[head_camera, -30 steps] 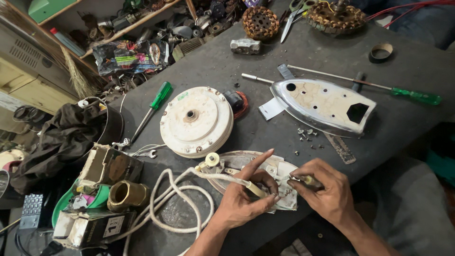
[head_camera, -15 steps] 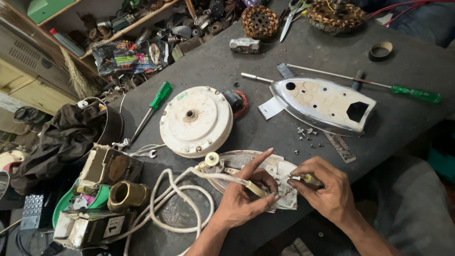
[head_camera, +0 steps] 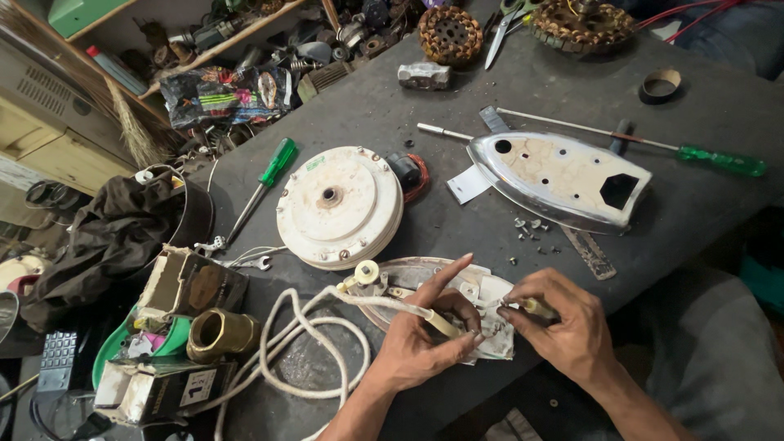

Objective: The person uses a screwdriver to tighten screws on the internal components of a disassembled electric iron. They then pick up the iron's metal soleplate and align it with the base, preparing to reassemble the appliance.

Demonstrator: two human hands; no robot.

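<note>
My left hand [head_camera: 429, 331] pinches a sleeved wire of the white cord [head_camera: 306, 347] against a flat metal iron part [head_camera: 412, 273] at the table's near edge, index finger pointing out. My right hand [head_camera: 563, 322] grips a small yellow-handled tool [head_camera: 531, 308], its tip at the same spot on the part. The cord coils to the left of my hands. A shiny iron soleplate [head_camera: 563, 175] lies upside down beyond my right hand, with loose screws [head_camera: 531, 227] beside it.
A round white motor housing [head_camera: 339, 204] sits mid-table. Green-handled screwdrivers [head_camera: 265, 184] [head_camera: 719, 159] lie left and far right. A brass fitting [head_camera: 220, 333], boxes and a dark cloth [head_camera: 106, 237] crowd the left. Motor windings [head_camera: 449, 33], scissors [head_camera: 502, 28] and a tape ring [head_camera: 661, 84] are at the back.
</note>
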